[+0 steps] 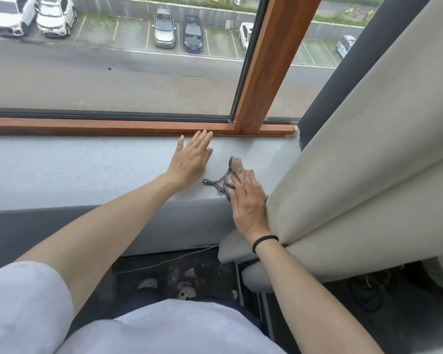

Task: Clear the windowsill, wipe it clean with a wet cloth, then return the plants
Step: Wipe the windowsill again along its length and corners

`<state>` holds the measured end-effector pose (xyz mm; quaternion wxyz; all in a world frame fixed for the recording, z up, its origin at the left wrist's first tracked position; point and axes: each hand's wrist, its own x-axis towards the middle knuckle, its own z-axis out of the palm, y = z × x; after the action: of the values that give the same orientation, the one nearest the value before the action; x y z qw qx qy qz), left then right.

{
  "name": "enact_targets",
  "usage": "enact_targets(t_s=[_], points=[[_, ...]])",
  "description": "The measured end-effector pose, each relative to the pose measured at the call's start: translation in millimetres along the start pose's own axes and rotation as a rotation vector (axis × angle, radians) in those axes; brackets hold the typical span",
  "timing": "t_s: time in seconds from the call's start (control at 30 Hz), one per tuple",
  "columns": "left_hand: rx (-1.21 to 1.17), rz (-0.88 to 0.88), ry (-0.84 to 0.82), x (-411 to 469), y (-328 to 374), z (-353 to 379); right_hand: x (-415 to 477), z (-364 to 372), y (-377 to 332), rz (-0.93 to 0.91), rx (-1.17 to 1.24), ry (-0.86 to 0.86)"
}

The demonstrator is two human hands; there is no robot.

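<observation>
The grey speckled windowsill (74,169) runs across the middle of the view, with no plants on it. A crumpled cloth (234,167), pinkish with a dark netted edge, lies on the sill near its right end. My right hand (248,203) lies flat on the cloth's near part, fingers together, pressing it onto the sill. My left hand (191,159) rests flat on the sill just left of the cloth, fingers spread, fingertips touching the wooden window frame (108,127). No plants are in view.
A large beige upholstered panel (363,175) leans against the sill's right end, touching my right wrist. A wooden mullion (264,72) rises above the cloth. Below the sill is a dark floor with a cable (164,261) and my shoes (187,292).
</observation>
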<state>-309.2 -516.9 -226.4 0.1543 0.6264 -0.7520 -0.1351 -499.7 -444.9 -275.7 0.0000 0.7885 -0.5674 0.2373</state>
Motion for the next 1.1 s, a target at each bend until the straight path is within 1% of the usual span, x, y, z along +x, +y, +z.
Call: enact_targets(t_s=[0.13,0.2,0.3,0.43,0.53,0.63,0.73,0.8,0.97,1.03,1.07,1.1], points=[[0.008,-0.056,0.024,-20,-19,-8,2,9,-13,-0.076,-0.044,0.008],[-0.001,-0.085,0.037,-28,-30,-17,3,13,-27,-0.160,-0.053,0.007],[0.012,-0.105,0.056,-40,-48,-32,9,27,-51,-0.303,-0.054,0.049],[0.051,-0.149,0.073,-68,-82,-50,9,43,-101,-0.395,-0.077,0.073],[0.057,-0.157,0.065,-89,-99,-56,9,51,-138,-0.405,-0.112,0.064],[0.021,-0.236,0.066,-117,-126,-64,14,67,-196,-0.430,-0.094,0.044],[-0.014,-0.358,0.115,-149,-161,-81,19,72,-260,-0.460,-0.092,-0.021],[0.001,-0.408,0.128,-169,-182,-93,21,67,-294,-0.491,-0.094,-0.051],[0.076,-0.413,0.162,-209,-216,-116,19,71,-337,-0.634,-0.159,-0.083],[0.118,-0.415,0.146,-227,-230,-122,12,71,-353,-0.717,-0.177,-0.166],[0.148,-0.407,0.130,-239,-238,-124,5,67,-362,-0.804,-0.202,-0.234],[0.174,-0.388,0.114,-249,-246,-127,1,64,-368,-0.921,-0.229,-0.346]])
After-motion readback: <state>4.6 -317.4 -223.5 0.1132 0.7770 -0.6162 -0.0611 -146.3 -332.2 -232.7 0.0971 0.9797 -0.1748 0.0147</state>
